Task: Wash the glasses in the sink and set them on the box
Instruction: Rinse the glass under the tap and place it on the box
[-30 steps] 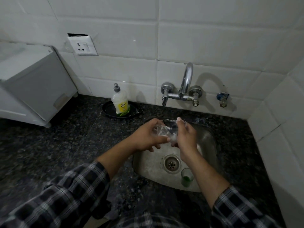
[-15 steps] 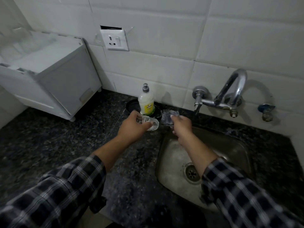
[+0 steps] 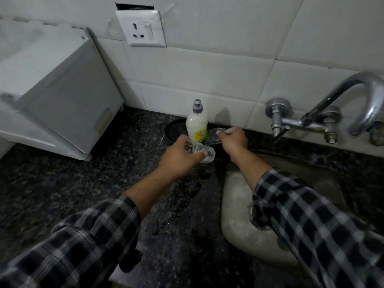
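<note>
Glass (image 3: 200,151) sideways, mouth perhaps rightward

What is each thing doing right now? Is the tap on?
Glass: tipped on its side, held in the left hand over the counter.
Right hand: fingers curled round a clear thing by the soap bottle; too blurry to name.
Soap bottle: upright, cap on.
Tap: no water seen running.
Socket: nothing plugged in.

White tiled wall (image 3: 207,69), dark speckled countertop (image 3: 62,183).
</note>
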